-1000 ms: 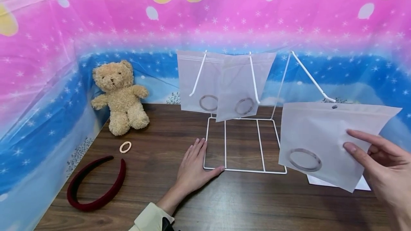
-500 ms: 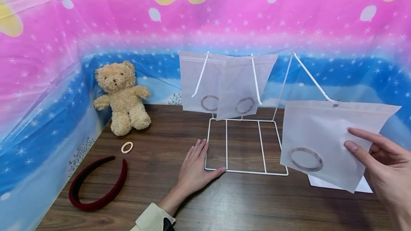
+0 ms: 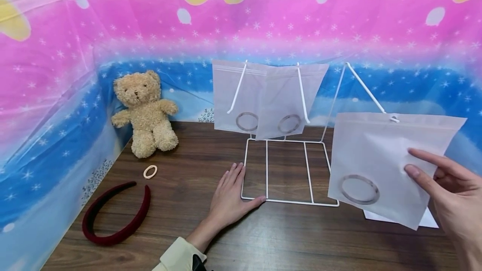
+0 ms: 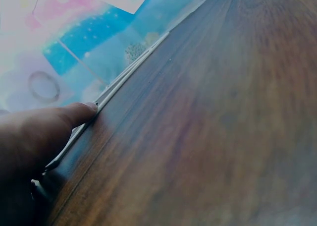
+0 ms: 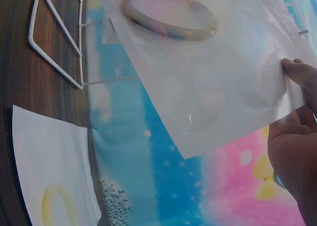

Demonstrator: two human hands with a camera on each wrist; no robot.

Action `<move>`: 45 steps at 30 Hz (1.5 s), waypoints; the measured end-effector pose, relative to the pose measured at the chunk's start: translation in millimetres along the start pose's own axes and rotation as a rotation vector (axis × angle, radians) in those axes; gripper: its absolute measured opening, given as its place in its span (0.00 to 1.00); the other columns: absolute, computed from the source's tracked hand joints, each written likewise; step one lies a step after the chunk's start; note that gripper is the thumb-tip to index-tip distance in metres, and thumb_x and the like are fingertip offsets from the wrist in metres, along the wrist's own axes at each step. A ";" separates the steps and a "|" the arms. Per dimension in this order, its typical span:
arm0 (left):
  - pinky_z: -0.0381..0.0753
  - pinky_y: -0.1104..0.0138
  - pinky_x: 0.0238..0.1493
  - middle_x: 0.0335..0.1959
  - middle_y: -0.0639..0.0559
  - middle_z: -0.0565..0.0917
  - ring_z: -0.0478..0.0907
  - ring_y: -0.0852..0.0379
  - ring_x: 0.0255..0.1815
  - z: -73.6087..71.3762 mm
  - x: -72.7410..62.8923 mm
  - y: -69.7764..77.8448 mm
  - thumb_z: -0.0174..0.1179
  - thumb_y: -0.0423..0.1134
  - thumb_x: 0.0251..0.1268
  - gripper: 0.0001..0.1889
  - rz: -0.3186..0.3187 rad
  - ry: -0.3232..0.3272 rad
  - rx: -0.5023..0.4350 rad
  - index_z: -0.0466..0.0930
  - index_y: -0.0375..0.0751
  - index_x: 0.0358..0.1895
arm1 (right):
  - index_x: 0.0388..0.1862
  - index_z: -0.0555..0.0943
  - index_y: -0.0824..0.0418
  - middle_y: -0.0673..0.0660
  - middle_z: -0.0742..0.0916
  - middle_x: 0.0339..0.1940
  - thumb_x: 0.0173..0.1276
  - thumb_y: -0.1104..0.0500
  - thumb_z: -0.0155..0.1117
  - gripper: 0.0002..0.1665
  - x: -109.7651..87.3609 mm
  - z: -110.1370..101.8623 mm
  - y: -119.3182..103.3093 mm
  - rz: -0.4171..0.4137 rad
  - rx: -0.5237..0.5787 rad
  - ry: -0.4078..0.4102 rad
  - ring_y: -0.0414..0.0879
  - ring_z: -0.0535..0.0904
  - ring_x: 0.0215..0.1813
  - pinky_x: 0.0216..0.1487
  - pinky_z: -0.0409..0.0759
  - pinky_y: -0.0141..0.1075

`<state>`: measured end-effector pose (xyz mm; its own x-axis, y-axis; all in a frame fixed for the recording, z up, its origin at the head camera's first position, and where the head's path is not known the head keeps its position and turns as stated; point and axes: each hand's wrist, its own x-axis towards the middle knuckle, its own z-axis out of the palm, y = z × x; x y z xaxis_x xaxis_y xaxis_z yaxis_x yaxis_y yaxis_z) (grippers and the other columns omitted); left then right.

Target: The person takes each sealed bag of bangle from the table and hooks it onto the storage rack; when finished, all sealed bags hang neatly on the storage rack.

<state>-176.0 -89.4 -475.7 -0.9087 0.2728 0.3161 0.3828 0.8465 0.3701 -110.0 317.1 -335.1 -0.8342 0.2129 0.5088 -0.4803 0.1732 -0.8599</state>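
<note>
My right hand pinches a translucent zip bag by its right side, between thumb and fingers. A greyish-brown bangle lies inside the bag, in its lower left part in the head view. The bag's top hole is at the tip of the right arm of a white wire rack, and the white tip shows at the hole. My left hand lies flat on the table, fingers along the left side of the rack's base, thumb on its front bar. Two similar bags with bangles hang from the other arms.
A teddy bear sits at the back left. Before it lie a small pale ring and a dark red headband. Another bag with a yellowish bangle lies on the table, right of the rack. A printed cloth hangs behind.
My right hand's bag has risen slightly at its top edge, and the rack arm's tip now shows at its hole. The left hand stays on the rack's base. The head view has shifted a little.
</note>
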 end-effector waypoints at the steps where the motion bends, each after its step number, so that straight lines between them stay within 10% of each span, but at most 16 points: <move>1: 0.51 0.55 0.74 0.74 0.42 0.61 0.51 0.47 0.77 0.2 0.2 -0.3 0.55 0.76 0.53 0.56 0.001 0.000 0.001 0.60 0.32 0.73 | 0.58 0.73 0.82 0.60 0.87 0.49 0.59 0.84 0.59 0.26 0.4 0.5 0.4 0.001 0.038 -0.007 0.44 0.85 0.49 0.39 0.83 0.29; 7: 0.51 0.55 0.74 0.74 0.42 0.61 0.51 0.47 0.77 0.3 0.2 -0.8 0.56 0.76 0.53 0.56 0.001 0.002 0.001 0.60 0.32 0.73 | 0.59 0.75 0.78 0.57 0.88 0.46 0.60 0.81 0.62 0.26 5.0 5.0 4.0 0.049 -0.014 0.029 0.43 0.85 0.47 0.38 0.82 0.27; 14: 0.48 0.56 0.75 0.75 0.42 0.59 0.49 0.48 0.77 0.9 -0.4 -1.0 0.56 0.76 0.53 0.57 -0.010 -0.016 -0.004 0.59 0.32 0.74 | 0.57 0.80 0.73 0.60 0.73 0.15 0.57 0.77 0.69 0.26 26.1 12.0 18.9 0.077 -0.057 0.077 0.45 0.65 0.20 0.20 0.68 0.29; 24: 0.49 0.57 0.75 0.75 0.43 0.60 0.49 0.49 0.77 2.4 -0.5 -4.2 0.54 0.77 0.53 0.56 -0.019 -0.023 0.030 0.60 0.34 0.74 | 0.62 0.79 0.62 0.52 0.87 0.40 0.59 0.64 0.74 0.30 92.6 28.9 54.4 0.212 0.034 -0.038 0.36 0.83 0.37 0.30 0.82 0.27; 30: 0.48 0.58 0.75 0.75 0.44 0.60 0.49 0.49 0.77 3.3 0.3 -4.2 0.54 0.77 0.53 0.56 -0.015 -0.016 0.049 0.60 0.34 0.74 | 0.63 0.80 0.58 0.51 0.79 0.57 0.59 0.61 0.75 0.31 121.6 37.8 65.2 0.295 0.083 -0.079 0.37 0.83 0.43 0.32 0.83 0.29; 40: 0.52 0.56 0.74 0.74 0.42 0.63 0.52 0.48 0.76 3.6 0.1 -3.5 0.55 0.76 0.53 0.55 0.004 0.021 0.048 0.63 0.33 0.72 | 0.61 0.80 0.66 0.55 0.73 0.38 0.58 0.68 0.74 0.29 124.9 46.9 76.7 0.212 0.192 -0.047 0.41 0.67 0.44 0.39 0.76 0.22; 45: 0.52 0.56 0.74 0.74 0.43 0.63 0.52 0.48 0.76 2.6 0.0 -3.2 0.56 0.75 0.53 0.54 0.003 0.023 0.048 0.63 0.33 0.72 | 0.64 0.77 0.65 0.56 0.75 0.54 0.63 0.65 0.70 0.29 122.7 43.7 78.2 0.222 0.176 -0.123 0.42 0.68 0.57 0.54 0.72 0.23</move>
<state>-177.6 -90.9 -479.2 -0.9032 0.2652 0.3374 0.3767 0.8666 0.3272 -261.7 314.8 -341.8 -0.9453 0.1070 0.3082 -0.3135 -0.0363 -0.9489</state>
